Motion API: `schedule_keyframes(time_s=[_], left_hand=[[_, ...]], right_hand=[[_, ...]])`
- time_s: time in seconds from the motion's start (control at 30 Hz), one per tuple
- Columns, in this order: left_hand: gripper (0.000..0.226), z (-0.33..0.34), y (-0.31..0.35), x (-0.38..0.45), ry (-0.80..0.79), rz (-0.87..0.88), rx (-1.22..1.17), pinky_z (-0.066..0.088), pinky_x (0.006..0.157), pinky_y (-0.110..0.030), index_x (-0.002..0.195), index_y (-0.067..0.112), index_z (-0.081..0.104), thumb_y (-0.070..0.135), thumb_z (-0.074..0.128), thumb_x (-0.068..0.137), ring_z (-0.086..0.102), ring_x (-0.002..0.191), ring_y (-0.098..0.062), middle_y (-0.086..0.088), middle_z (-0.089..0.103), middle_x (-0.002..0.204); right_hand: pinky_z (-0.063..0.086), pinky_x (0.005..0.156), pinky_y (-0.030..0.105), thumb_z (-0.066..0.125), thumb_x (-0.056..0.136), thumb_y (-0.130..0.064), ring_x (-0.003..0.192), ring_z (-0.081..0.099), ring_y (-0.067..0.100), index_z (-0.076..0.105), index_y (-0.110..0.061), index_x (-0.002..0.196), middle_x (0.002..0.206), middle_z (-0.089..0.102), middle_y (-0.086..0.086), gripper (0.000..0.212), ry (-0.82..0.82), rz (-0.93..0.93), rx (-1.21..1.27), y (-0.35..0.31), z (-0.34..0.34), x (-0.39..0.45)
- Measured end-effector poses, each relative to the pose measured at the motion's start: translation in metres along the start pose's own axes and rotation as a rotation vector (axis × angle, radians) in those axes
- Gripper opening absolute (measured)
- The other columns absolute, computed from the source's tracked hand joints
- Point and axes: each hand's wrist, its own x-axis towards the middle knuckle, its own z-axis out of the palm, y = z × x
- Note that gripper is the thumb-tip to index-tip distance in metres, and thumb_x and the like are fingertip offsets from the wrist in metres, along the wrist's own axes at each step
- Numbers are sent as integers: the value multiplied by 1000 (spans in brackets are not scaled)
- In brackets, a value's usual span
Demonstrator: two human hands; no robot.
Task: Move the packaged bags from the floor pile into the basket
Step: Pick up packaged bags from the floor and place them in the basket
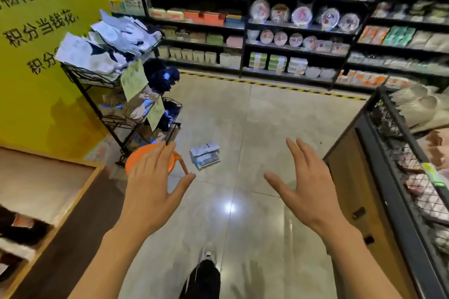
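A small pile of packaged bags [205, 155] lies on the tiled floor ahead of me, clear wrappers with white and blue contents. A black tiered wire basket rack [102, 80] stands at the left, its top basket heaped with similar white and navy packages. My left hand [151, 187] is held out in front with fingers spread and holds nothing; it hangs in front of an orange stool. My right hand [307, 183] is also stretched forward, fingers straight and apart, empty. Both hands are well short of the pile.
An orange round stool [142, 155] stands just left of the pile. A yellow wall [31, 56] and a wooden counter [43, 189] line the left. A wire-fronted display bin [401, 165] with slippers is on the right. Dark shelves [291, 31] of plates and boxes fill the back.
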Motion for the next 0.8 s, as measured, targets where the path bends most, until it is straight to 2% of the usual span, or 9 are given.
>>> schedule_keyframes(time_s=[0.17,0.27,0.43,0.53,0.7,0.8], left_hand=[[90,28,-22,108,-10,-49,-72,31,119,-50,161,19,35,77,32,92,36,151,-28,-7,40,164],[85,39,-36,177,10,-38,-129,35,117,-53,159,18,36,73,38,94,40,148,-31,-8,45,160],[86,64,-56,272,-14,-78,-123,34,118,-54,160,22,32,74,36,92,38,148,-29,-6,42,161],[86,82,-63,316,-39,-104,-126,30,119,-53,161,25,29,75,32,92,34,149,-28,-4,39,163],[83,122,-77,385,-78,-146,-120,26,120,-48,163,31,22,76,32,94,28,152,-23,0,33,167],[83,147,-86,428,-97,-216,-95,29,119,-50,162,29,27,76,32,94,32,150,-24,0,37,164]], right_hand=[[12,127,37,38,88,-82,160,17,21,18,-28,165,173,18,1,96,-57,-7,-9,-2,22,112],[11,125,34,42,87,-78,159,20,22,22,-25,164,172,22,2,96,-54,-20,-4,-3,30,180],[11,123,33,38,88,-85,158,22,22,23,-26,164,171,24,2,97,-46,-23,-11,6,53,277],[15,123,36,35,85,-85,157,25,24,26,-25,164,171,27,3,99,-59,-39,-22,16,70,332],[19,124,40,46,91,-78,156,28,27,30,-21,162,169,30,8,93,-106,-99,-39,39,108,437],[26,124,47,43,90,-78,154,33,29,34,-19,161,167,34,10,93,-141,-155,-15,52,138,504]])
